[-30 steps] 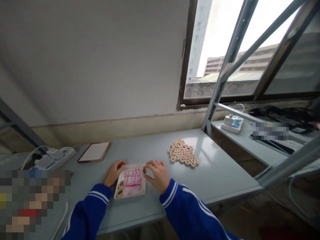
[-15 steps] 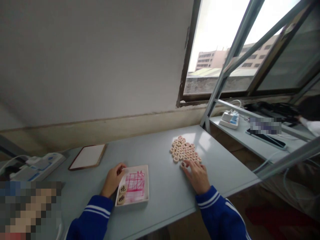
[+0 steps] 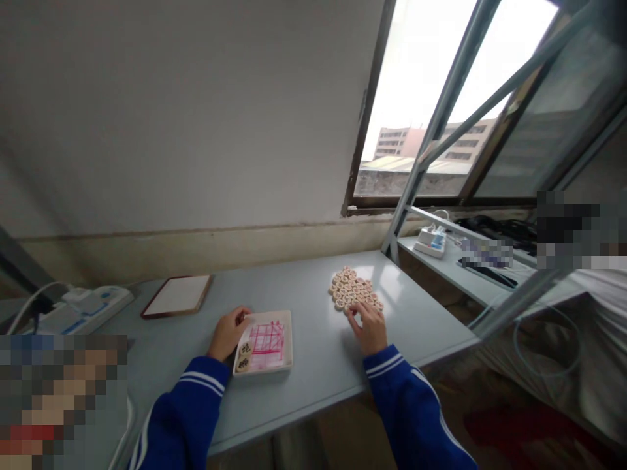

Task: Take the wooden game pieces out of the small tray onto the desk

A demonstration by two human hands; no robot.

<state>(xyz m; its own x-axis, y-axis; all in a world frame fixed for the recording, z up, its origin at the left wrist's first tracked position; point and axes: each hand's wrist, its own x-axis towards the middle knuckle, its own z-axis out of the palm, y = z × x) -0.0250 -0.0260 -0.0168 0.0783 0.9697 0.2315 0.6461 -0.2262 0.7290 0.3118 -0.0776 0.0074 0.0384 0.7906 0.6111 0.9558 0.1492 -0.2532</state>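
My left hand (image 3: 229, 333) is closed on the left rim of a shallow white tray (image 3: 289, 339). Pink grid lines are drawn on the tray's floor, and two round Chinese chess pieces (image 3: 244, 356) with dark characters lie along its left side. Right of the tray, a tight cluster of pale wooden Chinese chess pieces (image 3: 350, 285) lies flat on the table. At the cluster's near edge my right hand (image 3: 371, 328) pinches with thumb and forefinger at a piece, which the fingers mostly hide.
On the grey table (image 3: 304, 391) a white framed board (image 3: 179, 297) lies back left, beside a power strip (image 3: 93, 307). A metal post (image 3: 396, 225) rises at the right corner. Beyond it a shelf holds another power strip (image 3: 431, 241) and a dark flat device (image 3: 484, 273).
The camera view has shifted a little. My right hand stays at the near edge of the cluster, its fingers bunched there. My left hand remains on the tray, and the two pieces there lie as before.
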